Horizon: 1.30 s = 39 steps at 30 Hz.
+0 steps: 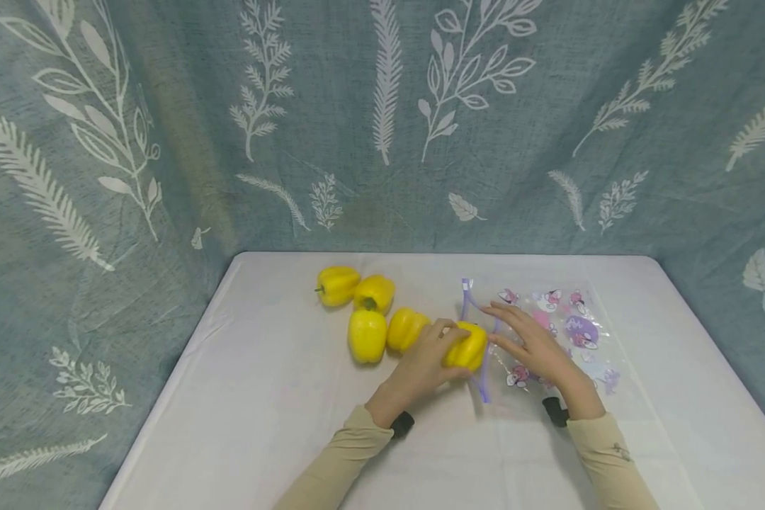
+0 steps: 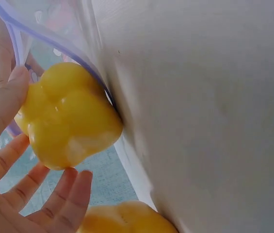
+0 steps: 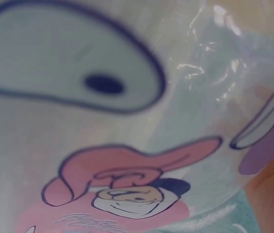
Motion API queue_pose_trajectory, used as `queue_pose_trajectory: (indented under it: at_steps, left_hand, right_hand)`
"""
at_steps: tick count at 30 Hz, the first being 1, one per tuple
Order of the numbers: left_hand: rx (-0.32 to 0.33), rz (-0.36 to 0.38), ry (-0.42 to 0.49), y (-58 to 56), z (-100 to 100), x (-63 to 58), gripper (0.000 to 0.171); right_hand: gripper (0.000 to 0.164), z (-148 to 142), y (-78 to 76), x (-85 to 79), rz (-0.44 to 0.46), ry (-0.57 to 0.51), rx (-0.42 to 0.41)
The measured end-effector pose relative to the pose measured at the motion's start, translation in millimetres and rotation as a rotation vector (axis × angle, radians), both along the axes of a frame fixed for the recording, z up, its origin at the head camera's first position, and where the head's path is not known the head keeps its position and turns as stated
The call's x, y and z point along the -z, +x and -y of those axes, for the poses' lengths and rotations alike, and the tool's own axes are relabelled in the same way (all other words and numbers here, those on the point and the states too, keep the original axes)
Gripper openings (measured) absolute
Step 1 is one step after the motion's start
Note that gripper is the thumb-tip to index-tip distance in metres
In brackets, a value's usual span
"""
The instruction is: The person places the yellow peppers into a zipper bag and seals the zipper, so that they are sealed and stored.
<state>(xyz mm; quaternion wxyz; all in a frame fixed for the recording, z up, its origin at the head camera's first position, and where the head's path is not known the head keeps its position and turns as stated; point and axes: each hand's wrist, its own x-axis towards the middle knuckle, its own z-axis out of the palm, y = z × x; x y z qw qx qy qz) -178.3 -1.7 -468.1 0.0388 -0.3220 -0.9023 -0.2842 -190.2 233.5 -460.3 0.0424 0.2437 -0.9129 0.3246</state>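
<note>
My left hand [image 1: 423,358] holds a yellow bell pepper [image 1: 470,347] at the purple-edged mouth of a clear zip bag [image 1: 580,354]. In the left wrist view, the thumb lies on one side of this pepper [image 2: 73,116] and the fingers spread along the other. My right hand [image 1: 538,350] is over the bag's mouth, its fingers and thumb apart and touching the purple zip strip [image 1: 486,375]. Its fingertips are partly hidden behind the film in the left wrist view. Close up, the bag's printed film [image 3: 127,179] fills the right wrist view.
Several more yellow bell peppers [image 1: 366,336] lie together left of my left hand; one [image 2: 127,218] shows low in the left wrist view. Everything lies on a white-covered table [image 1: 255,425]. A blue-green leaf-patterned curtain [image 1: 344,127] stands behind and at both sides.
</note>
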Motion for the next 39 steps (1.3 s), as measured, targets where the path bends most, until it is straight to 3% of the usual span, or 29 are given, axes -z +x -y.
queue_pose_trajectory:
  at_steps: [5,13,22,25,31,39]
  left_hand:
    - [0.023,-0.007,0.034,-1.3,-0.4,0.7,0.055]
    - [0.081,0.106,0.135,-2.0,-0.1,0.7,0.053]
    - [0.118,0.098,0.168,-4.0,-1.3,2.8,0.052]
    - [0.131,0.147,0.208,-2.7,-1.9,3.5,0.051]
    - [0.102,0.190,0.245,0.1,-3.7,2.7,0.051]
    - [0.040,0.143,0.224,2.0,-6.4,2.5,0.049]
  right_hand:
    - [0.047,-0.8,-0.6,0.3,-0.008,0.000,-0.005]
    - [0.047,-0.9,0.7,0.1,-0.014,0.003,-0.006]
    - [0.048,-0.4,1.1,0.5,-0.015,0.004,-0.008]
    - [0.048,0.2,1.7,0.0,-0.015,0.003,-0.010]
    - [0.047,0.8,1.7,-1.0,-0.026,0.001,-0.019]
    - [0.048,0.5,1.3,-0.4,-0.036,0.004,-0.030]
